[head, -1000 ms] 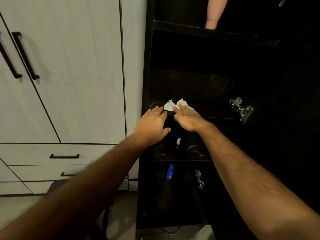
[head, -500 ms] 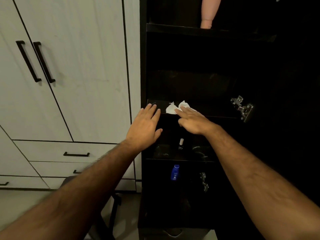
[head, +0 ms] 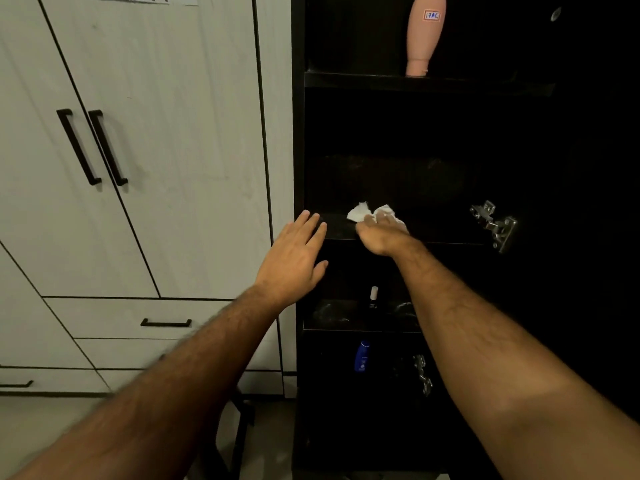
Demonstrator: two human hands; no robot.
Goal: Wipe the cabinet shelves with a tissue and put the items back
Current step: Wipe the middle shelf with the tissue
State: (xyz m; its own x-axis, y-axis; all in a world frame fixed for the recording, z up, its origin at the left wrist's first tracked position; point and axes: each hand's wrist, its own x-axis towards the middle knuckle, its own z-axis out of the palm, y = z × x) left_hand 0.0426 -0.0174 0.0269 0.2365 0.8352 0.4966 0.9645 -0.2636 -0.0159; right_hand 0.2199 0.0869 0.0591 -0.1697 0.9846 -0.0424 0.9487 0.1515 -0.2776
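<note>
Tissue: a crumpled white tissue [head: 360, 212] lay on the middle shelf [head: 443, 233] of the dark cabinet [head: 298, 133], close to the shelf's front edge and left of centre.
Right hand: the right hand [head: 379, 233] rested palm down on the tissue, covering its right part; the fingers [head: 384, 220] were laid fairly flat over it. A curl round the tissue could not be made out.
Left hand: the left hand [head: 294, 258] was held flat with straight, slightly spread fingers, holding nothing; its fingertips reached the left front corner of the middle shelf. Contact with the shelf could not be confirmed.
Upper shelf: a pink bottle [head: 424, 32] with a small label stood cap down on the shelf above.
Lower shelves: a small dark bottle with a white cap [head: 373, 297] stood on the shelf below the hands; a blue bottle [head: 362, 356] stood in the compartment beneath that.
Fittings: a metal hinge [head: 495, 225] was fixed at the right side at middle-shelf level, and a second hinge [head: 422, 374] lower down.
Surroundings: a white wardrobe [head: 166, 150] with black handles [head: 91, 147] stood just left of the cabinet, with drawers [head: 104, 320] below its doors.
</note>
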